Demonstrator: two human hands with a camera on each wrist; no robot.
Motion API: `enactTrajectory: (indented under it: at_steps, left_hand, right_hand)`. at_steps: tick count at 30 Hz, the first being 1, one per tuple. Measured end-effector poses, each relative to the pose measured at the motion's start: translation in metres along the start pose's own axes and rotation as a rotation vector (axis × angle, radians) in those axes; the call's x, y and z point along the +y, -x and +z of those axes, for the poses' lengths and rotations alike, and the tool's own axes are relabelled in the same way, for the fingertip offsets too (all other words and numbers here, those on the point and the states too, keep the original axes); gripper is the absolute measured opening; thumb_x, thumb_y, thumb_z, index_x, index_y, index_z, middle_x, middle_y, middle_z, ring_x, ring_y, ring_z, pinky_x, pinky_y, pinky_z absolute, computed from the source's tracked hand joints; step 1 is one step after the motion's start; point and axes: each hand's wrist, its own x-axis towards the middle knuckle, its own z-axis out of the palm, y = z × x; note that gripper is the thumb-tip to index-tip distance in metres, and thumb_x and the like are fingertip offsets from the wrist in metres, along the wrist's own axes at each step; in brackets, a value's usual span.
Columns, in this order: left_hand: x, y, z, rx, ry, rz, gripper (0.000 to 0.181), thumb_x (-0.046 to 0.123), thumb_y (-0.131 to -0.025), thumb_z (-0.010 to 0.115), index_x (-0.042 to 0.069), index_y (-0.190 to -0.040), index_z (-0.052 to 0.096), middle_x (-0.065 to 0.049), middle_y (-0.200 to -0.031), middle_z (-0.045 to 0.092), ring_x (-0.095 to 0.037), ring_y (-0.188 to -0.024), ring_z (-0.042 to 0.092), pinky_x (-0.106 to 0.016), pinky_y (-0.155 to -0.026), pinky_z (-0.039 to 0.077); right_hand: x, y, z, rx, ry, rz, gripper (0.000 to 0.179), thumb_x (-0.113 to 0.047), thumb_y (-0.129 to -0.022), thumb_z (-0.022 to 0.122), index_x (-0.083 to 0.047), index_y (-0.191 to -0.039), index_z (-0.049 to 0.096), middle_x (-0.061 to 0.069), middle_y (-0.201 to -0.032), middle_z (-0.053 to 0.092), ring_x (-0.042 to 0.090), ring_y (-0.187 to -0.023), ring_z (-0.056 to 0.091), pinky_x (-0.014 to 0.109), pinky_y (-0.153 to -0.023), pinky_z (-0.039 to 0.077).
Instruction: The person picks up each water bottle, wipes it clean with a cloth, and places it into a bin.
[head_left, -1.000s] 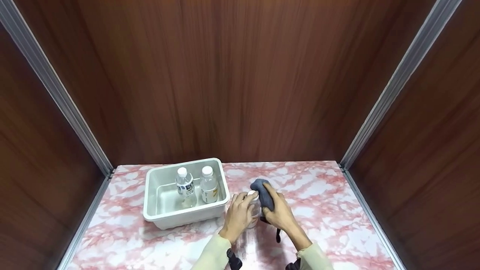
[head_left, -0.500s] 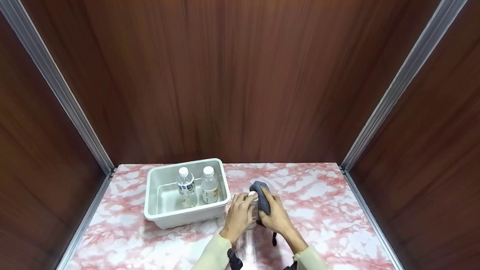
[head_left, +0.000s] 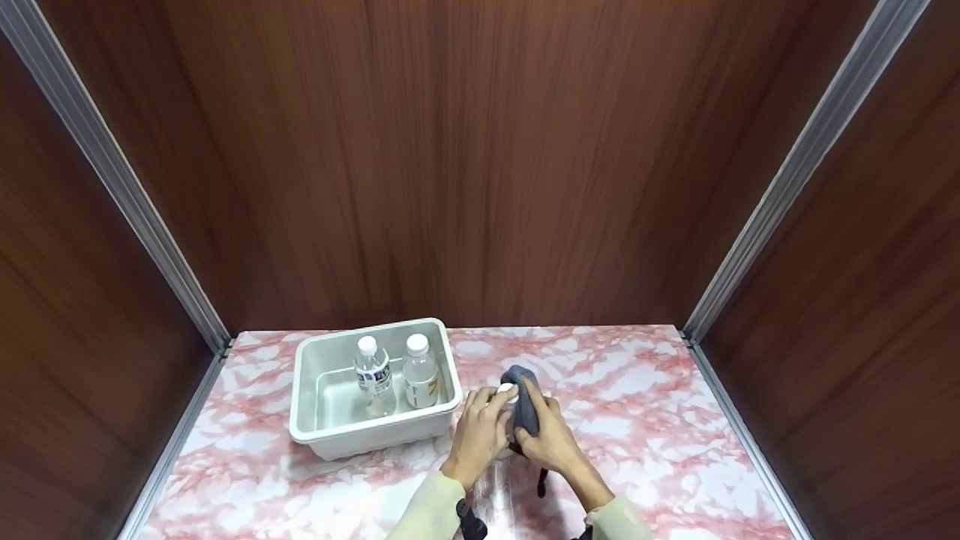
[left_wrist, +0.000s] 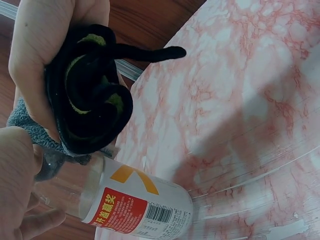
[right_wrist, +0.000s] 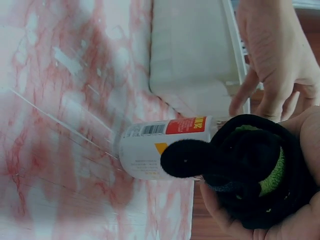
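A clear bottle with a white cap [head_left: 508,391] and a white label [left_wrist: 145,200] stands upright on the table. Its upper part is in my left hand [head_left: 478,433], fingers curled round the neck and cap. My right hand [head_left: 553,444] grips a bundled grey cloth [head_left: 526,411] and presses it to the bottle's right side near the top. In the right wrist view the cloth's underside shows rolled black edging [right_wrist: 250,200], green inner fabric and a hanging black loop [right_wrist: 185,158]. The cloth and fingers hide much of the bottle's upper half.
A pale grey plastic bin [head_left: 375,435] sits left of my hands. Inside it stand two capped bottles, one with a blue-and-white label [head_left: 373,377] and one with a white-and-yellow label [head_left: 421,382]. Brown wood-grain panels [head_left: 480,187] enclose the pink-marbled table [head_left: 637,420].
My right hand and the cloth have shifted left, closer against the bottle and covering more of it. My left hand keeps its hold, nearly still. The bin and its bottles stay put.
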Motion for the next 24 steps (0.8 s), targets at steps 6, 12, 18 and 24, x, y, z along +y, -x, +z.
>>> enactTrajectory:
  at_steps: [6,12,18,24]
  left_hand:
    - [0.0005,0.0007,-0.0009,-0.004,0.007,-0.003,0.046,0.007,-0.081,0.077,0.016,-0.126,0.071,-0.008,-0.106,0.068,-0.023,-0.093,0.063,-0.037,-0.082,0.056]
    - [0.0007,-0.0005,-0.0006,0.009,-0.005,0.008,0.047,0.006,-0.081,0.077,0.016,-0.126,0.071,-0.008,-0.106,0.068,-0.023,-0.092,0.062,-0.036,-0.082,0.056]
    - [0.0008,-0.0006,-0.0016,0.002,0.003,-0.002,0.046,0.006,-0.083,0.076,0.016,-0.127,0.071,-0.008,-0.108,0.069,-0.023,-0.093,0.062,-0.037,-0.082,0.055]
    - [0.0009,0.0007,-0.0009,0.002,0.011,-0.002,0.045,0.007,-0.083,0.076,0.015,-0.127,0.071,-0.008,-0.107,0.069,-0.023,-0.094,0.063,-0.037,-0.082,0.055]
  right_hand:
    - [0.0027,0.0025,0.0038,0.003,0.006,-0.014,0.086,-0.002,-0.077,0.068,-0.007,-0.156,0.034,0.043,-0.128,0.048,0.044,-0.103,0.063,0.054,-0.082,0.055]
    - [0.0032,0.0023,0.0051,-0.008,0.01,0.013,0.088,-0.002,-0.078,0.068,-0.008,-0.158,0.031,0.042,-0.13,0.047,0.044,-0.103,0.063,0.054,-0.081,0.055]
    - [0.003,0.0031,0.0064,-0.013,0.006,0.024,0.09,-0.001,-0.078,0.068,-0.01,-0.159,0.03,0.041,-0.13,0.046,0.04,-0.097,0.065,0.051,-0.078,0.056]
    - [0.0047,0.0051,0.0091,-0.023,0.005,0.027,0.091,-0.001,-0.078,0.067,-0.01,-0.159,0.028,0.043,-0.132,0.044,0.037,-0.092,0.064,0.05,-0.074,0.055]
